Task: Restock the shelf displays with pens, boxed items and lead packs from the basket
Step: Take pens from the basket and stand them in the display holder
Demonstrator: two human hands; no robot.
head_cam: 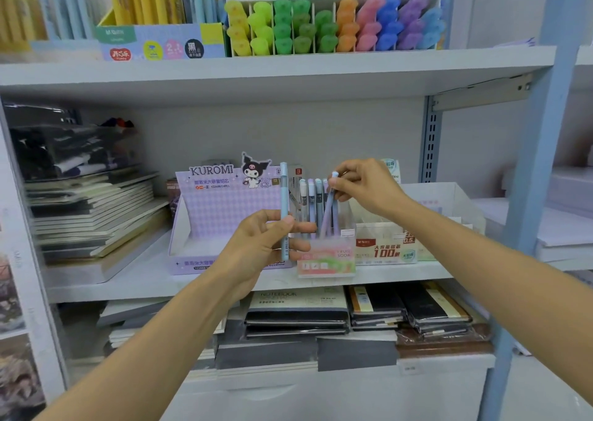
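Right now I see my left hand (256, 247) raised in front of the middle shelf (401, 274), thumb and curled fingers pinching a pale blue pen (283, 193). The pen stands upright, its cap well above my knuckles and its barcoded lower end just below them. It is in the air in front of the displays and touches none of them.

My right hand (369, 186) reaches in from the right, its fingertips closed on the capped top of a lilac pen (327, 213). That pen leans to the right, with its lower end down in the pink pen display box (325, 257) at the shelf's front edge. Several more capped pens (310, 202) stand upright in the same box, just left of the leaning one and between my two hands.

Beside the pink box on the left is a purple Kuromi display box (221, 209), and my left hand partly covers its front corner. On the right sits a lead pack box (385, 249) printed with "100", and behind it a white open tray (449, 196).

Stacks of notebooks (93, 215) fill the left end of the shelf, and black-covered notebooks (298, 311) lie on the shelf below. Above, a Hi-Line highlighter display (333, 26) holds rows of coloured caps.
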